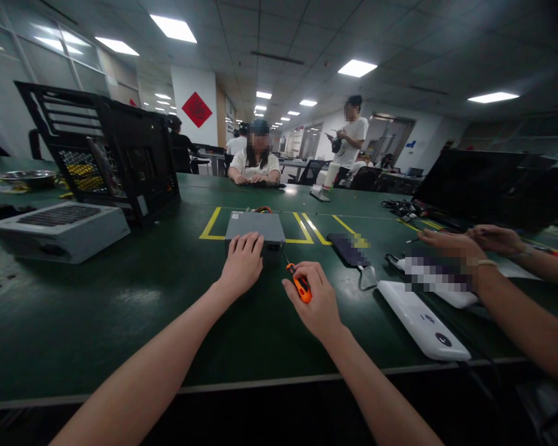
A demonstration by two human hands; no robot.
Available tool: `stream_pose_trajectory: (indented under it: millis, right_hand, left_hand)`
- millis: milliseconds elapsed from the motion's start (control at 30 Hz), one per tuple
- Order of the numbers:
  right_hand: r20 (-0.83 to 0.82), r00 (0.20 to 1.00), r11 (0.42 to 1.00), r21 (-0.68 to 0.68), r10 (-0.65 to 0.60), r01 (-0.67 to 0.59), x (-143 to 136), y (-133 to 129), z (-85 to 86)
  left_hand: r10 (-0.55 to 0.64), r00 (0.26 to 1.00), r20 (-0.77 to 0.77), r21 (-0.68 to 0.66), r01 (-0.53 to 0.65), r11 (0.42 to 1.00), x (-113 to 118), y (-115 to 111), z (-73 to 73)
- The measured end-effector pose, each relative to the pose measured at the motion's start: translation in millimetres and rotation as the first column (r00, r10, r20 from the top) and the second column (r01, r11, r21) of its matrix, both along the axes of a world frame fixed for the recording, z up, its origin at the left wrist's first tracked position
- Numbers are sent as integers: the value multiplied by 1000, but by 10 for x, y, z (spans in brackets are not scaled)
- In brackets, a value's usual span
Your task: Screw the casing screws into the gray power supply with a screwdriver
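Observation:
A grey computer power supply unit (pixel 253 224) lies on the green table in front of me. My left hand (pixel 242 263) grips its near edge, the fingers bent over the top; the thumb is mostly hidden. Closed around an orange-and-black screwdriver (pixel 302 286) is my right hand (pixel 315 300), just right of the unit. The thin shaft points up toward the unit's near right corner; whether the tip touches is too small to tell. Coloured cables (pixel 263 210) show behind the unit.
At left stand an open black computer case (pixel 142 167), another power supply (pixel 60 229) and a metal bowl (pixel 25 178). To the right lie a phone (pixel 348 249) and a white power bank (pixel 421 319). A co-worker's hands (pixel 456 248) reach in there. Another person (pixel 259 155) sits opposite.

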State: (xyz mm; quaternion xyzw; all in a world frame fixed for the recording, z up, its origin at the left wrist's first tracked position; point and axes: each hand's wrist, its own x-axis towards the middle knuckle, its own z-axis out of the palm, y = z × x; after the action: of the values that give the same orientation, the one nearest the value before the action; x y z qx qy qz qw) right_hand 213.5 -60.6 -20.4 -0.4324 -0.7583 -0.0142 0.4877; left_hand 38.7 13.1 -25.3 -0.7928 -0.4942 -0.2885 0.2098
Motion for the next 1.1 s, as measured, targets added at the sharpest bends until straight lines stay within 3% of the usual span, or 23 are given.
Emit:
stream_pose_trajectory:
  millis: [167,300,600,767,933,1100]
  right_hand:
    - [-109,993,999,-29,-42,39,3,15,-25]
    - [-49,999,999,40,24,-22,-3,-16,10]
    - [-137,991,999,50,4,2,4,-27,14]
    - [-46,998,997,78,33,-30,15,-41,28]
    - [-113,994,996,83,-10,20,6,-22,-1]
    - [18,1000,997,78,17,-18,-14,-30,-3]
  left_hand:
    - [-39,999,28,2,39,999,-12,45,-12]
    - [-77,996,43,4,77,997,-11,91,-18]
    - [-48,996,76,-4,49,999,18,68,17]
    - [-30,997,69,-3,30,1000,41,69,3]
    - [8,996,93,7,-9,1000,85,83,-19]
    - [19,997,79,10,-20,1000,94,94,-43]
